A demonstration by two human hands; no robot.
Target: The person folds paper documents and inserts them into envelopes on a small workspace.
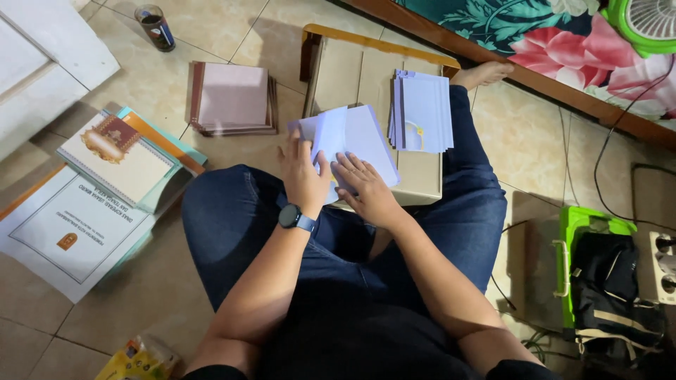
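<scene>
Looking down from our own head, we see our crossed legs in dark blue jeans [232,218] on a beige tiled floor [162,288], with a low wooden table [352,70] standing right in front of our knees. Both our hands rest on a pale lilac sheet of paper [366,137] that lies at the near edge of the table, partly folded so one flap stands up. Our left hand [303,176], with a dark watch [296,218] on the wrist, presses on the left part of the sheet, its fingers curled over the raised flap; we cannot tell how tightly it pinches. Our right hand [366,186] lies flat and open on the sheet just beside the left, fingers spread, gripping nothing.

Farther back on the table, to the right, lies a neat stack of the same lilac folded papers [422,112], apart from the sheet under our hands. On the floor to the left of the table sits a pile of pinkish booklets [232,98] with dark spines. Farther left lie larger printed documents [105,176] with ornate emblems, overlapping each other. A dark glass [155,27] stands near the top left. To our right sit a green case [584,225] holding a black bag and a white power strip [663,264].
</scene>
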